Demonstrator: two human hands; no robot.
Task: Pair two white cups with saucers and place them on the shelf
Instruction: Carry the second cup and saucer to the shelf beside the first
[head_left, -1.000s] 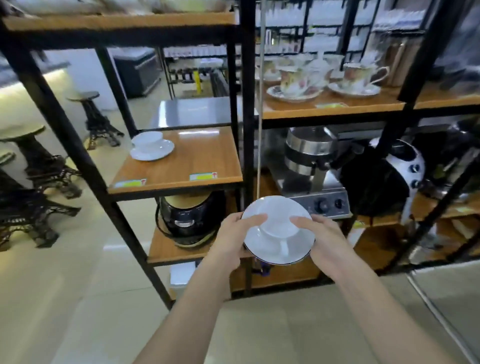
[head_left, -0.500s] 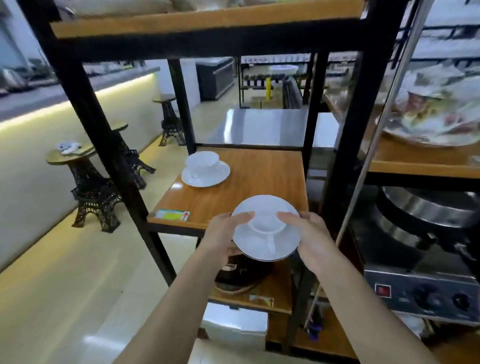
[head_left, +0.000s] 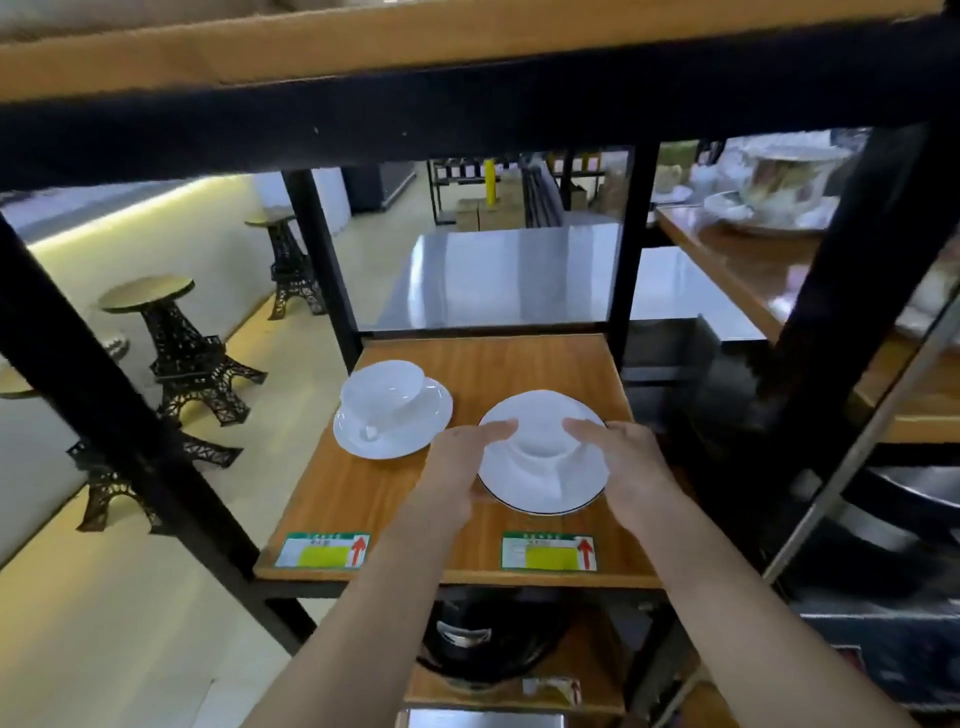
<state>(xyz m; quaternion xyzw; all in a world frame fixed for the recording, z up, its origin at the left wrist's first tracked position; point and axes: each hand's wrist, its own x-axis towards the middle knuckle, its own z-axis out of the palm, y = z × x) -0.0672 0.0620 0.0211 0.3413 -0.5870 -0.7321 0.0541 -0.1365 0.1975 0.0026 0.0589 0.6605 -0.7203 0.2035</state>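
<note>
Left hand: my left hand (head_left: 457, 467) was clamped on the left rim of the second saucer (head_left: 543, 480), fingers reaching over the edge toward the cup.
Right hand: my right hand (head_left: 626, 462) gripped the opposite rim the same way, so the two hands were spread apart with the saucer between them.
Held load: the second cup (head_left: 540, 436) sat upright in the middle of that saucer; the pictures were blurred there, so I could not tell whether my fingertips touched the cup itself.
Contact with shelf: the saucer was low over the wooden shelf (head_left: 519, 364), right of centre. I could not tell whether it was already resting on the board or just above it.
First pair: the first cup and saucer (head_left: 392, 415) stood on the same shelf, to the left of the held saucer and near it, not touching.
Shelf front: a price label (head_left: 548, 552) was stuck on the shelf edge just in front of the held saucer.
Progress: I judged one pair done and the other paired and nearly placed.
Left to do: setting it flat, then letting go with both hands.
</note>
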